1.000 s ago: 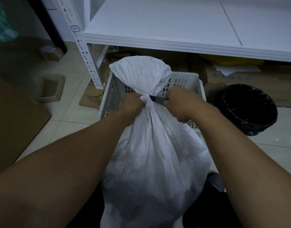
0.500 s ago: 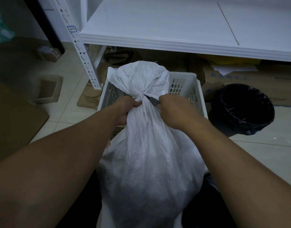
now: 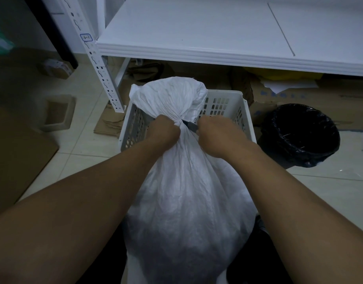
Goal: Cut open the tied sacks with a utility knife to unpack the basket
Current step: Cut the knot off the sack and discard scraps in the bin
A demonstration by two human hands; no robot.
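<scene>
Head cam view: left grip (image 3: 165, 130) is fisted tight round the tied neck of the white sack (image 3: 186, 191), right grip (image 3: 215, 136) curled round a dark utility knife (image 3: 190, 126) whose tip sits right at the knot. Sack stands between both forearms, its bunched top over the near side of a white slotted basket (image 3: 246, 119). Underneath is a pale tiled floor (image 3: 88, 144), with a white metal shelf (image 3: 197, 27) just behind. Black-lined bin (image 3: 299, 136) to the right, flattened cardboard (image 3: 16, 160) on the left. Room's pretty dim.
</scene>
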